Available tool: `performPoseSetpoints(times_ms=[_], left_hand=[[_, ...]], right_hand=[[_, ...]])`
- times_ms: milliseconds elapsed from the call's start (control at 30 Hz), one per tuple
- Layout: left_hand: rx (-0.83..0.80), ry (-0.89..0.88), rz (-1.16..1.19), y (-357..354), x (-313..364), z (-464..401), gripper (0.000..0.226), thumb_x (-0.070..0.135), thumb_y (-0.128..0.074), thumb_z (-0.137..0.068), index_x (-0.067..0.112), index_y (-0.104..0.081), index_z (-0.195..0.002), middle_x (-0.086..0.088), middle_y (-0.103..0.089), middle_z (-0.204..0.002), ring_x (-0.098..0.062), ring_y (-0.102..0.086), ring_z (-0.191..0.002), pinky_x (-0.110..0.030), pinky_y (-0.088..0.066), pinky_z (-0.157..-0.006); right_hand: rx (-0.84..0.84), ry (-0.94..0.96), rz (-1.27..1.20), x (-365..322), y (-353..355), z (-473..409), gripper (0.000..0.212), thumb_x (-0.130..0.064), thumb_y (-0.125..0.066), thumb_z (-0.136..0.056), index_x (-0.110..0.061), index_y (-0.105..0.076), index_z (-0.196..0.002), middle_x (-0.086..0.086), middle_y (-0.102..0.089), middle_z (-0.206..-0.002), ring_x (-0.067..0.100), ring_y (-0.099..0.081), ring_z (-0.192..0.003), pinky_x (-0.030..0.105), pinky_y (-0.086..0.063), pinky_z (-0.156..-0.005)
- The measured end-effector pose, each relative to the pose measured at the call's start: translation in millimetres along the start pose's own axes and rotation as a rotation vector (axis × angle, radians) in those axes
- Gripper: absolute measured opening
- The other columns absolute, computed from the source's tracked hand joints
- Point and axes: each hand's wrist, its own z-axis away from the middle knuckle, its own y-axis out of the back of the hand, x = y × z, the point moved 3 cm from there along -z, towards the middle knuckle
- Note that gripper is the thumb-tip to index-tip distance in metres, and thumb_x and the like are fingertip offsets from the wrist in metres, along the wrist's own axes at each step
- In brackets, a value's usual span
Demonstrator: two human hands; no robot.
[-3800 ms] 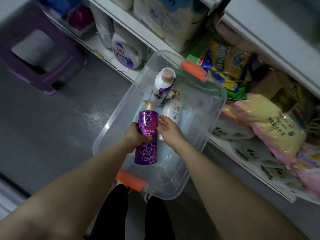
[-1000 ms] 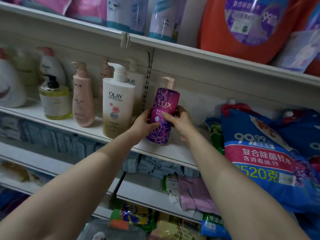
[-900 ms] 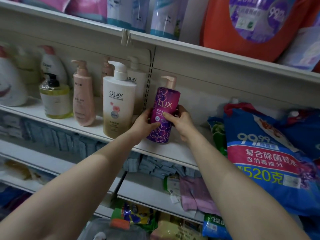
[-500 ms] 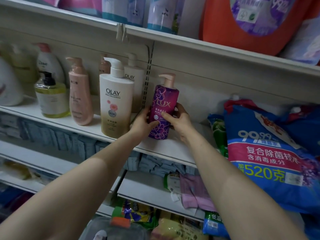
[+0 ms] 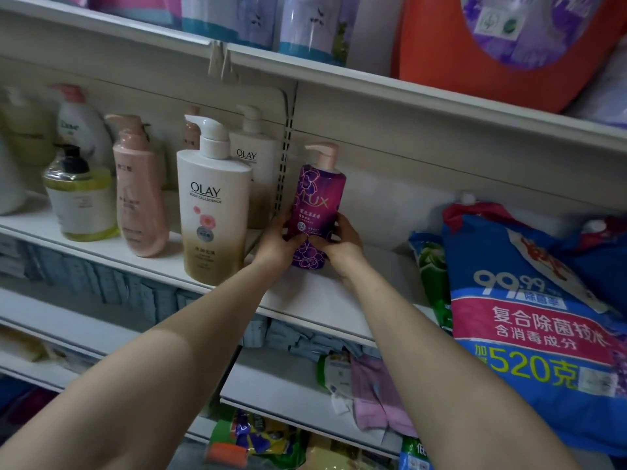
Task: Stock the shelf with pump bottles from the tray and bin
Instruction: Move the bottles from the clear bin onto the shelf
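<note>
Purple bottle [image 5: 317, 212]'s base hidden behind both hands.

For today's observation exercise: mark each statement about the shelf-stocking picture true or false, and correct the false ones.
1. Both hands hold the purple Lux bottle. True.
2. The left hand grips the white Olay bottle. False: it grips the purple Lux bottle.
3. The purple bottle stands right of the white Olay bottle. True.
4. The purple bottle's pump is black. False: it is pink.
5. A blue detergent bag lies right of the right hand. True.
</note>
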Motion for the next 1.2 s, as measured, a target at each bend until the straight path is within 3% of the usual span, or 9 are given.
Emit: performPoseSetpoints(times_ms=[100,267,400,500,600,767,967,1200], left_hand=[[0.031,0.022,-0.022,-1,-4,-15,0.057,0.013,-0.061,-0.093,0.020,-0.038,-0.145,-0.004,-0.057,-0.132,-0.019,-0.055,-0.116,-0.032,-0.046,-0.090],[0.059,0.001,-0.020,-2,-7,-30,0.053,0.013,-0.061,-0.094,0.017,-0.042,-0.142,-0.004,-0.057,-0.132,-0.014,-0.054,-0.113,-0.027,-0.043,-0.088],[0.061,-0.020,-0.039,-3,-13,-31,0.051,0.014,-0.058,-0.095,0.019,-0.041,-0.143,-0.005,-0.055,-0.136,-0.021,-0.053,-0.122,-0.037,-0.045,-0.101],[0.061,0.001,-0.086,-3,-16,-27,0.053,0.010,-0.055,-0.095,0.022,-0.038,-0.144,-0.005,-0.054,-0.138,-0.022,-0.053,-0.122,-0.041,-0.045,-0.103],[0.044,-0.028,-0.124,-1,-14,-17,0.048,0.009,-0.055,-0.094,0.019,-0.044,-0.140,-0.005,-0.057,-0.133,-0.017,-0.055,-0.117,-0.033,-0.045,-0.097],[-0.030,-0.064,-0.089,7,-14,16,0.046,0.009,-0.059,-0.091,0.016,-0.049,-0.135,-0.006,-0.062,-0.126,-0.019,-0.057,-0.116,-0.040,-0.047,-0.101],[-0.080,-0.096,-0.096,23,-12,76,0.048,0.009,-0.059,-0.093,0.013,-0.047,-0.139,-0.001,-0.061,-0.124,-0.012,-0.057,-0.115,-0.025,-0.044,-0.095],[-0.115,-0.060,0.006,58,-23,148,0.036,0.012,-0.057,-0.095,0.018,-0.055,-0.131,-0.002,-0.063,-0.119,-0.012,-0.060,-0.110,-0.027,-0.050,-0.094]], right_hand=[[-0.015,0.014,0.055,1,-1,-15,0.061,-0.009,-0.073,-0.086,-0.014,-0.047,-0.141,0.010,-0.058,-0.136,0.024,-0.058,-0.115,0.045,-0.051,-0.100],[-0.021,0.053,0.091,6,-5,-30,0.062,-0.016,-0.074,-0.087,-0.017,-0.045,-0.142,0.008,-0.058,-0.136,0.019,-0.057,-0.111,0.043,-0.052,-0.098],[0.001,0.048,0.093,11,-7,-32,0.063,-0.022,-0.075,-0.087,-0.018,-0.045,-0.143,0.005,-0.058,-0.135,0.021,-0.058,-0.114,0.041,-0.052,-0.098],[0.001,0.005,0.077,10,-8,-28,0.059,-0.021,-0.073,-0.089,-0.017,-0.046,-0.141,0.002,-0.059,-0.129,0.017,-0.058,-0.109,0.035,-0.052,-0.093],[0.015,-0.033,0.087,13,-9,-17,0.052,-0.017,-0.067,-0.091,-0.018,-0.047,-0.139,0.000,-0.059,-0.122,0.022,-0.059,-0.113,0.036,-0.052,-0.092],[0.066,-0.059,0.088,12,-8,22,0.046,-0.013,-0.064,-0.094,-0.018,-0.050,-0.137,-0.001,-0.061,-0.111,0.016,-0.058,-0.103,0.034,-0.051,-0.093],[0.080,-0.028,0.093,8,-19,89,0.049,-0.002,-0.056,-0.096,-0.021,-0.048,-0.140,-0.002,-0.063,-0.115,0.019,-0.062,-0.110,0.038,-0.054,-0.095],[0.130,0.022,0.142,14,-37,173,0.043,-0.005,-0.057,-0.095,-0.023,-0.055,-0.134,-0.002,-0.060,-0.115,0.014,-0.064,-0.100,0.034,-0.056,-0.089]])
